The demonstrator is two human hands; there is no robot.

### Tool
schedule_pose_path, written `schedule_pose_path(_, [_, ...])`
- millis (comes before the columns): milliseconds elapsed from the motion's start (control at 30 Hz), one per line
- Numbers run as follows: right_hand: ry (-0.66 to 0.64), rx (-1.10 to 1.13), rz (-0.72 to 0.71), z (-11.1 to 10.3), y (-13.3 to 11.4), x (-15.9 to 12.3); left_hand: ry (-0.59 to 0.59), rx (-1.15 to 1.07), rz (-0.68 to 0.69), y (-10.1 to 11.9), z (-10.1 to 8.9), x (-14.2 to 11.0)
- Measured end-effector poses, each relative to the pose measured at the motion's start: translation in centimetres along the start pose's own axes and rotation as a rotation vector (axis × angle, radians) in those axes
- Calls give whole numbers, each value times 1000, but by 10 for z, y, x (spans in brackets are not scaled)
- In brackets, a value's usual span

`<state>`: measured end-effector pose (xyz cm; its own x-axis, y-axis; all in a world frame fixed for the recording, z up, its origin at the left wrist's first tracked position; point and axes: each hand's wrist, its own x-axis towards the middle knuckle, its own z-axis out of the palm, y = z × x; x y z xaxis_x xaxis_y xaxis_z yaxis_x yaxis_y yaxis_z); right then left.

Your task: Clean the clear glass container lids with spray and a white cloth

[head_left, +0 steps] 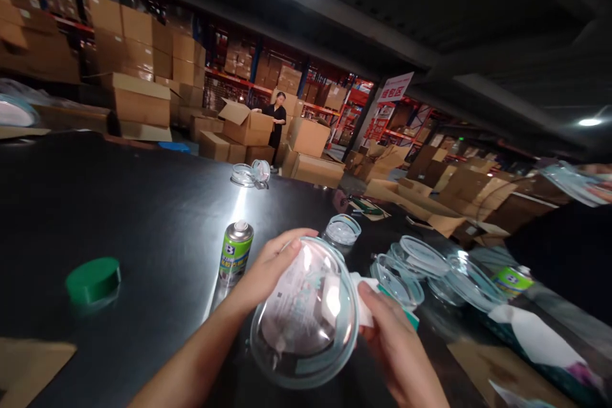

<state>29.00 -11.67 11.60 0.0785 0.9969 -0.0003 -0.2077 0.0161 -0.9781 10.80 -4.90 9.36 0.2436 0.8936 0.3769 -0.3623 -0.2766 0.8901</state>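
Just in front of me, a clear round glass container (306, 331) is tilted up, with printed paper showing through it. My left hand (275, 261) is closed on its upper left rim. My right hand (389, 325) pinches a white wipe (364, 303) against the container's right side. A green-labelled spray can (235, 255) stands upright left of the container. Behind it sits a small glass container (342, 231). Several glass containers (399, 280) are grouped past my right hand, some overlapping.
The black table (157, 217) carries a green round lid (93, 279) on the left and glass pieces (251, 173) near its far edge. A second spray can (513, 280) is at right. Another person's hand (600, 178) holds glassware there. A person (277, 118) stands among cardboard boxes beyond.
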Motion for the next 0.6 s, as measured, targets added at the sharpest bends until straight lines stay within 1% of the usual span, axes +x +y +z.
schedule_pose_path(133, [63,148,81,0,0,-12,-85,69,40,-2,5,2])
schedule_pose_path(233, [86,242,118,4,1,-24,-160,-49,-59,-8,16,2])
schedule_pose_path(300, [103,276,114,8,2,-31,-183,-139,-134,-11,21,1])
schedule_pose_path(367, [116,291,96,14,4,-36,-197,-163,-161,-14,24,0])
schedule_pose_path(433, [116,288,74,19,7,-38,-172,-91,-104,-15,24,-2])
schedule_pose_path(600, [92,311,67,25,13,-37,-50,274,219,-12,26,-11])
